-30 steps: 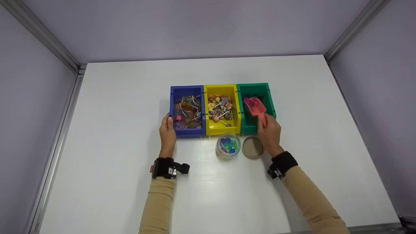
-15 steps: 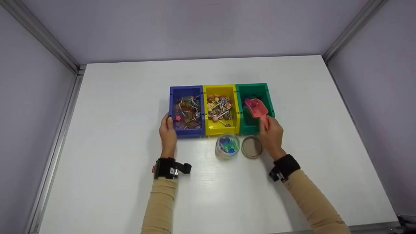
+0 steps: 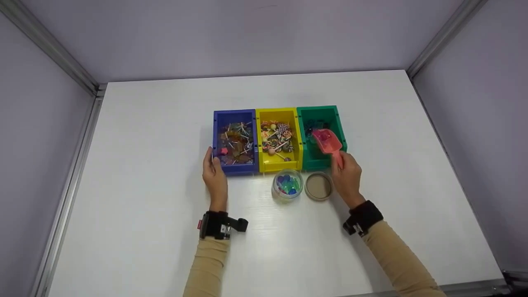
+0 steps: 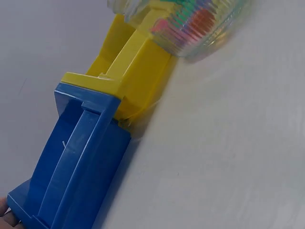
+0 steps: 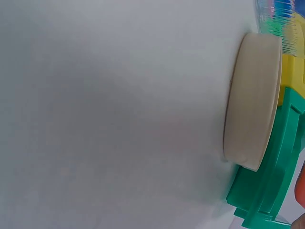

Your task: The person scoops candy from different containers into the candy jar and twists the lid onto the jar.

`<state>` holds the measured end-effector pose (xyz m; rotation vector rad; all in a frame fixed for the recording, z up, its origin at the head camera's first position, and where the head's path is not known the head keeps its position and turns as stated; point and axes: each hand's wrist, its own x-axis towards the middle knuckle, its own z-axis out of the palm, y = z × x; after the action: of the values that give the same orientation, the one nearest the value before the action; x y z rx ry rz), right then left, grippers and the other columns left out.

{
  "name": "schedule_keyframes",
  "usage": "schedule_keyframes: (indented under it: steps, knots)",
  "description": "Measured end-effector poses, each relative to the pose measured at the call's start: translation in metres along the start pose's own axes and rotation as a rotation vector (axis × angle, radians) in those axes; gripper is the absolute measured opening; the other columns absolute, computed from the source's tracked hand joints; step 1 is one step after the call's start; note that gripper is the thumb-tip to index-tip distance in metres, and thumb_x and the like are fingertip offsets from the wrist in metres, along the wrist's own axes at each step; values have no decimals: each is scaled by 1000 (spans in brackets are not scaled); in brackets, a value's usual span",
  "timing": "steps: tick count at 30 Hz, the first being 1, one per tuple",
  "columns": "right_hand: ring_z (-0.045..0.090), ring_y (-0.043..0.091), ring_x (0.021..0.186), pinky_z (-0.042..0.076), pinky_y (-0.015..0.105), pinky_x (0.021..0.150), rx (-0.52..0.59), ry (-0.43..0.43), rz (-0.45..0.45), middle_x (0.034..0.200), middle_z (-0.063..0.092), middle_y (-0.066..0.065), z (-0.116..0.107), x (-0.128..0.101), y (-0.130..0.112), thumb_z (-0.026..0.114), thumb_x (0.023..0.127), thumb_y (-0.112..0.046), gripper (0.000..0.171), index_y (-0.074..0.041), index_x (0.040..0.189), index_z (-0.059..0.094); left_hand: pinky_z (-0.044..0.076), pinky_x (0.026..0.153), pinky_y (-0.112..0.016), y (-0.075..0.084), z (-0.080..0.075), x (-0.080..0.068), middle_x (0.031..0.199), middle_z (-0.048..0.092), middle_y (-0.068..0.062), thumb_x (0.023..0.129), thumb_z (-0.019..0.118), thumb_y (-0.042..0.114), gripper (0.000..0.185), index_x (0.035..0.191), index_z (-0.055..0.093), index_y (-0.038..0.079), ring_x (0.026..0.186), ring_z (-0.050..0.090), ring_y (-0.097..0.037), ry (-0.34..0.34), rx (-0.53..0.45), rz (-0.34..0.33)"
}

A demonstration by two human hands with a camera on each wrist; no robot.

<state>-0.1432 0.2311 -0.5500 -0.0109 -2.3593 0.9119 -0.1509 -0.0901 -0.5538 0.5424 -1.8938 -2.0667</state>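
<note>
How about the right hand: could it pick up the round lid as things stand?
Probably not: the right hand holds the pink scoop, though the round lid lies uncovered close by.

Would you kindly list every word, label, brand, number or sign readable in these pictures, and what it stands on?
None can be read in any view.
Red tag on the left wrist strap: too small to tell whether it bears lettering.
Pale patch on the same strap: too small and blurred.
Blue bin, pink scoop, jar, lid: no lettering visible.
</note>
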Motion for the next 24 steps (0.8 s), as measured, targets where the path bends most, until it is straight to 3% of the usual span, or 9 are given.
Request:
schedule_keyframes:
  steps: [6, 11, 16, 24]
  knots:
    - [49, 20, 67, 41, 22, 60, 19, 3, -8, 76, 61, 22, -3, -4, -3, 64, 91, -6, 18, 10, 99, 64, 17, 127, -39, 5, 3, -18, 161, 24, -15, 103, 39, 6, 46, 148, 32, 0, 153, 16, -27, -20, -50, 67]
    - [49, 21, 67, 42, 24, 60, 31, 16, -32, 76, 61, 22, -6, -5, -4, 64, 90, -3, 16, 11, 98, 64, 12, 127, -46, 4, 9, -35, 162, 18, -16, 101, 41, 5, 46, 147, 34, -1, 154, 9, -30, -69, 25, 173]
    - [49, 22, 66, 40, 19, 60, 48, 25, -51, 75, 61, 22, -11, -7, -5, 65, 88, -1, 15, 10, 97, 64, 17, 125, -49, 1, 17, -50, 159, 26, -18, 100, 45, 3, 47, 145, 36, -1, 151, 18, -33, -161, 114, 281]
    - [46, 17, 66, 35, 14, 60, 61, -6, -89, 74, 61, 21, -21, -9, -9, 67, 87, -2, 17, 10, 98, 64, 25, 124, -44, -12, 29, -68, 156, 35, -13, 100, 50, 12, 50, 147, 35, 5, 147, 30, -29, -391, 182, 245]
